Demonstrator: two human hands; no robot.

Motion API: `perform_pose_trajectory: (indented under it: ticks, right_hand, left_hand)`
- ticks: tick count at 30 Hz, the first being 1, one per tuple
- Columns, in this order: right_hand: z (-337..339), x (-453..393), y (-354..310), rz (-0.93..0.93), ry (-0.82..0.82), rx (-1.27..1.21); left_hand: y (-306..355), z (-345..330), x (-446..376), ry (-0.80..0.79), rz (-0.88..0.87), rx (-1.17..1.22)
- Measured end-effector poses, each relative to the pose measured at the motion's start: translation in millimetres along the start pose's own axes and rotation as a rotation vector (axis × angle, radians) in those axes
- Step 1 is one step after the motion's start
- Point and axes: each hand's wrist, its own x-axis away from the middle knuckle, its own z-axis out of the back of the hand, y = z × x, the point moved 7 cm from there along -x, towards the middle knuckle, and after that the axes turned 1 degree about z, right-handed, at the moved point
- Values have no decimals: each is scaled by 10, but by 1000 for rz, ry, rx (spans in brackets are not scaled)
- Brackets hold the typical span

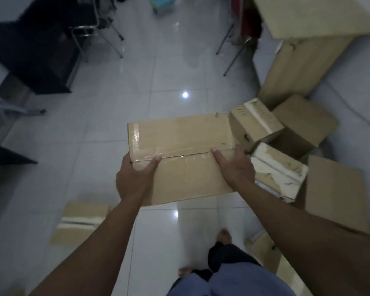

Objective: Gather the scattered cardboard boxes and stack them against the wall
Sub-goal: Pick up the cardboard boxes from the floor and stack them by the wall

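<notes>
I hold a flat taped cardboard box [179,146] above the tiled floor, in the middle of the view. My left hand [135,178] grips its near left corner, thumb on top. My right hand [235,167] grips its near right edge, thumb lying along the tape seam. To the right lie several scattered boxes: a small taped one [254,122], a torn one [280,169], a plain cube [305,122] and a flat one [335,193]. Another box [81,221] lies on the floor at the lower left.
Tall cardboard boxes [303,67] stand stacked by the white wall [355,86] at the upper right. Metal chair legs [233,52] and a dark desk [36,58] stand farther back. My bare feet [223,235] are on the white tiles [94,129].
</notes>
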Motion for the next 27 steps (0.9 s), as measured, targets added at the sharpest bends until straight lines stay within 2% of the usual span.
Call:
perform_pose_trajectory:
  ticks: [5, 14, 21, 27]
  right_hand:
    - [638, -293, 372, -73, 83, -13]
    - [1517, -664, 1373, -343, 206, -106]
    - [1692, -937, 1895, -525, 287, -136]
    - [1632, -1671, 1853, -601, 327, -190]
  left_hand:
    - [670, -618, 64, -94, -78, -13]
    - [1677, -1979, 292, -327, -252, -82]
    - [2133, -2944, 183, -520, -349, -197]
    - [2662, -3657, -400, -607, -408, -237]
